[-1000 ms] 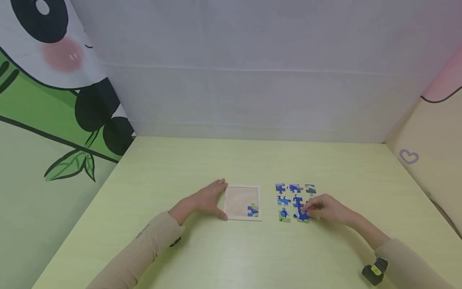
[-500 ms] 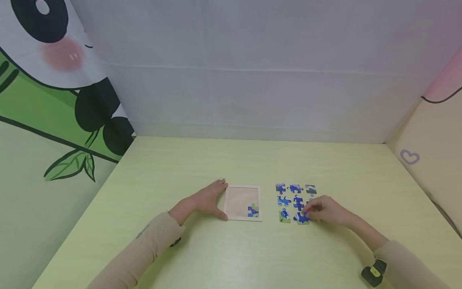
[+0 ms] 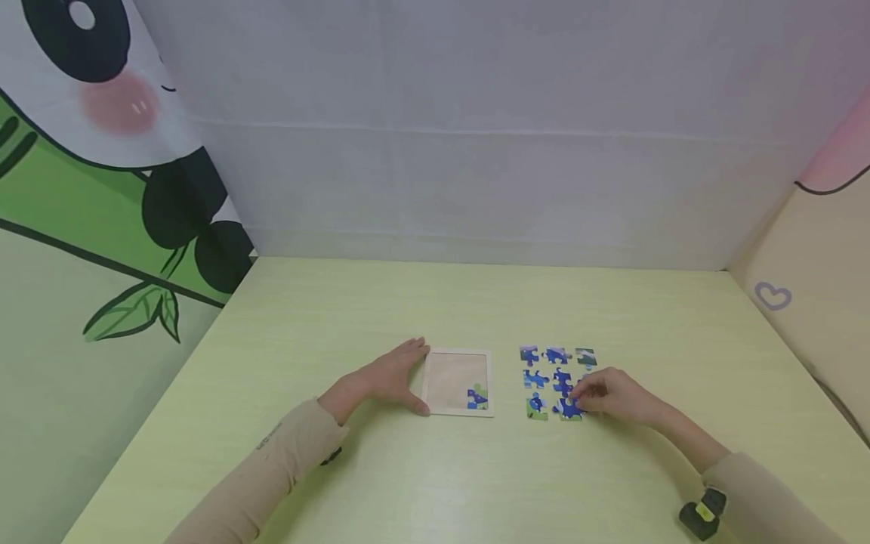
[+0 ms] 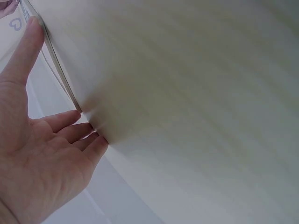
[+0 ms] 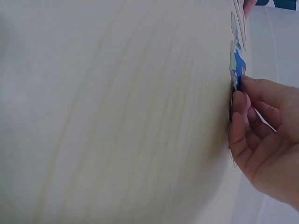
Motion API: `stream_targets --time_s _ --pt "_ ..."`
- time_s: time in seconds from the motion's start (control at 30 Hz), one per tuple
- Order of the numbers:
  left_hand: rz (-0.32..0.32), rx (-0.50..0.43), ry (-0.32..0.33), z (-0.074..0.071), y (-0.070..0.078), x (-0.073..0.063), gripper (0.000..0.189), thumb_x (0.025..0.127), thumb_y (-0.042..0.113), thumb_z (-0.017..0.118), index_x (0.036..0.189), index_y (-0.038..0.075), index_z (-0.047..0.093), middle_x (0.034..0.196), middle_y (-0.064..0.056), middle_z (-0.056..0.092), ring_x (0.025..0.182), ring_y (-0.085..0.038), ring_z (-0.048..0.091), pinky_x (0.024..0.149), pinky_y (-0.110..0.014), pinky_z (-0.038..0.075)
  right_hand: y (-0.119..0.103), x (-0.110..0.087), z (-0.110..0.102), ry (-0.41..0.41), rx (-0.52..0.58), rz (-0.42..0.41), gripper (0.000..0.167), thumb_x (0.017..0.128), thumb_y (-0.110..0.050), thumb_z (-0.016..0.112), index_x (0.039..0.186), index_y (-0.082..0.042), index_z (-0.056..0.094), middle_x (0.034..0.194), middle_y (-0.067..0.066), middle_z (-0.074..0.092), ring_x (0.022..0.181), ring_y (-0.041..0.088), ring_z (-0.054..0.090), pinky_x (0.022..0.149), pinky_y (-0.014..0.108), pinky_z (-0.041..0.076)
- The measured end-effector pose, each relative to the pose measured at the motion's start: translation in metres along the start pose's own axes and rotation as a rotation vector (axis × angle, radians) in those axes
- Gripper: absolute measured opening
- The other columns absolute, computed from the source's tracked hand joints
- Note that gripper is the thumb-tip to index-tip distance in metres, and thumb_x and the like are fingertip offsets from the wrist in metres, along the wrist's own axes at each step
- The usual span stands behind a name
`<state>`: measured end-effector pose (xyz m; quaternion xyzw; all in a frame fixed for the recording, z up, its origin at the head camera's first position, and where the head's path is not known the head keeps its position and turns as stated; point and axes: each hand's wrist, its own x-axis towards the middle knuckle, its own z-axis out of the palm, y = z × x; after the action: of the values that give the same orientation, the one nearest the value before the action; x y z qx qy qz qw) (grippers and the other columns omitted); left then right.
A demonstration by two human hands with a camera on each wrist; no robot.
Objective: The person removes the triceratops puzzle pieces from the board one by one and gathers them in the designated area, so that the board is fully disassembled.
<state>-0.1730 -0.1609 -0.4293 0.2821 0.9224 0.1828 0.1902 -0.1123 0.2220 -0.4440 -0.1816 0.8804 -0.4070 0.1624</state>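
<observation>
A square puzzle tray [image 3: 433, 384] with a pale rim lies flat mid-table, one blue-and-green piece [image 3: 477, 397] in its lower right corner. My left hand [image 3: 392, 375] rests at the tray's left side, thumb by the near corner, straight fingers by the far one; the left wrist view shows them along the tray edge [image 4: 60, 70]. To the tray's right, several loose jigsaw pieces [image 3: 536, 406] lie in rough rows. My right hand [image 3: 618, 394] pinches at the right side of a blue jigsaw piece [image 3: 569, 409] in the near row, partly covering pieces behind.
The light wooden table [image 3: 435, 476] meets a pale back wall [image 3: 489, 196]. A cartoon-printed panel [image 3: 136, 227] stands at the left, and another panel [image 3: 816, 317] at the right. A dark wrist camera [image 3: 703, 514] sits at the right sleeve.
</observation>
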Motion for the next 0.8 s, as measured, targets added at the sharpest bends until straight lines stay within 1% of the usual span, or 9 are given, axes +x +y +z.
stream_targets --time_s 0.17,0.4,0.53,0.67,0.8 --pt "0.002 0.0 0.003 0.001 0.0 0.0 0.108 0.061 0.045 0.08 0.143 0.003 0.024 0.151 -0.013 0.014 0.139 -0.027 0.007 0.112 -0.042 0.017 0.002 0.0 0.0 0.003 -0.001 -0.01 0.014 0.084 -0.008 0.062 0.095 -0.001 0.068 0.086 0.004 0.065 0.06 0.005 0.045 0.05 0.017 0.041" --pt "-0.003 0.004 0.003 0.0 0.0 0.0 0.108 0.061 0.045 0.08 0.143 0.004 0.024 0.151 -0.012 0.014 0.139 -0.027 0.007 0.112 -0.042 0.017 0.0 0.0 -0.001 -0.001 -0.03 0.005 0.013 0.084 -0.007 0.062 0.095 -0.003 0.068 0.085 0.003 0.064 0.061 0.007 0.047 0.051 0.017 0.043" --pt "0.004 0.005 0.003 0.0 0.0 0.0 0.108 0.062 0.045 0.08 0.143 0.003 0.023 0.151 -0.013 0.014 0.138 -0.027 0.007 0.112 -0.042 0.016 -0.004 0.002 -0.004 0.012 -0.07 -0.018 0.014 0.084 -0.007 0.062 0.095 -0.002 0.068 0.088 0.003 0.065 0.067 0.009 0.049 0.054 0.018 0.044" --pt "0.012 0.004 0.003 0.001 -0.001 0.0 0.108 0.062 0.046 0.08 0.143 0.003 0.023 0.151 -0.013 0.013 0.138 -0.028 0.007 0.112 -0.043 0.016 -0.01 0.006 -0.005 0.018 -0.079 -0.03 0.014 0.084 -0.007 0.062 0.097 -0.002 0.067 0.089 0.003 0.065 0.07 0.009 0.051 0.058 0.018 0.046" --pt "0.012 0.016 0.007 0.001 -0.002 0.001 0.108 0.061 0.046 0.08 0.143 0.003 0.023 0.151 -0.013 0.014 0.138 -0.027 0.008 0.112 -0.042 0.016 -0.017 0.013 -0.003 0.013 -0.095 -0.082 0.016 0.082 -0.007 0.064 0.097 -0.002 0.066 0.084 0.0 0.063 0.068 0.008 0.05 0.058 0.019 0.046"
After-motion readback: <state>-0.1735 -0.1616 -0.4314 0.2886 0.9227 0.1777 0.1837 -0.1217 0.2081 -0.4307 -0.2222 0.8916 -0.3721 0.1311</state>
